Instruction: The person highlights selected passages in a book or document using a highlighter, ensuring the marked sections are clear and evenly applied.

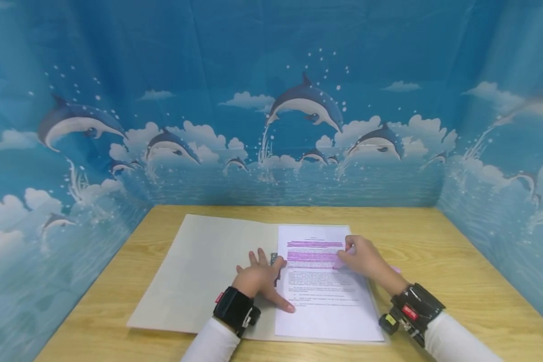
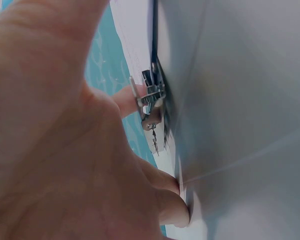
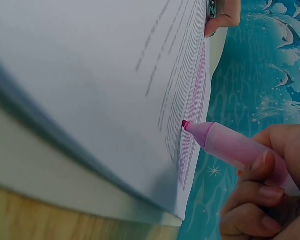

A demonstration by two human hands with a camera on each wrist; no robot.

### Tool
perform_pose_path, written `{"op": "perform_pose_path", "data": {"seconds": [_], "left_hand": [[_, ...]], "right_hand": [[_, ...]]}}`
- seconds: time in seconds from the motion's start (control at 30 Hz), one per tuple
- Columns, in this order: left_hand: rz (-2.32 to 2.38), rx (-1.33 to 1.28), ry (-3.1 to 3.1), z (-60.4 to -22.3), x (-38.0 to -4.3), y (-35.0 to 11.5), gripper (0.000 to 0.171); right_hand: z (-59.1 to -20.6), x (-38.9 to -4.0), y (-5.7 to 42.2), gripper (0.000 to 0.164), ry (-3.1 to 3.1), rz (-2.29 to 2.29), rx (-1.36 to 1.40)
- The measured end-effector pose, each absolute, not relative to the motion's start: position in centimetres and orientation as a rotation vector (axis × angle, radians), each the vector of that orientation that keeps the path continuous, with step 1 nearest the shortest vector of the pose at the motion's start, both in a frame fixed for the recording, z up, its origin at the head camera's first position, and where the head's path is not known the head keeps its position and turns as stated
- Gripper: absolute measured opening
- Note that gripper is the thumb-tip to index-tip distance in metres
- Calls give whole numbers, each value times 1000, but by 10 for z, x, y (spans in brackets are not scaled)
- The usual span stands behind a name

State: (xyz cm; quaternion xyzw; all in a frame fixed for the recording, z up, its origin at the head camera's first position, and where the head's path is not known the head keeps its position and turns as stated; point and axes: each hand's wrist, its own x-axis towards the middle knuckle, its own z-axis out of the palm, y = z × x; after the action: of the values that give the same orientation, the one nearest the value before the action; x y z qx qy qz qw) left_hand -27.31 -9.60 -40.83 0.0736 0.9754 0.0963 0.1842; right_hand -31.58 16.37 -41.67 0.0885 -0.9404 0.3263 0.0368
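Observation:
A pink highlighter (image 3: 235,147) is held in my right hand (image 1: 364,257), its tip at a line of print on the white printed sheets (image 1: 323,322). Bands of purple-pink marking cover the upper paragraphs. The sheets lie on the right side of an opened pale folder (image 1: 194,271). My left hand (image 1: 260,281) rests with fingers spread over the fold, the thumb on the paper's left edge. Beneath and beside that hand, a metal clip (image 2: 151,95) shows at the folder's spine, partly hidden in the head view.
Under the folder is a wood-grain table (image 1: 434,241). A small pink object (image 1: 395,269) lies beyond the right wrist, mostly covered by it. A blue curtain with dolphins (image 1: 226,60) encloses the table at the back and sides.

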Motion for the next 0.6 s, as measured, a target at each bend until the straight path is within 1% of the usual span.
{"op": "perform_pose_path", "data": {"seconds": [0.6], "left_hand": [[285, 240, 2749, -412, -275, -97, 118]], "right_hand": [[-412, -311, 186, 26, -2898, 969, 218]]}}
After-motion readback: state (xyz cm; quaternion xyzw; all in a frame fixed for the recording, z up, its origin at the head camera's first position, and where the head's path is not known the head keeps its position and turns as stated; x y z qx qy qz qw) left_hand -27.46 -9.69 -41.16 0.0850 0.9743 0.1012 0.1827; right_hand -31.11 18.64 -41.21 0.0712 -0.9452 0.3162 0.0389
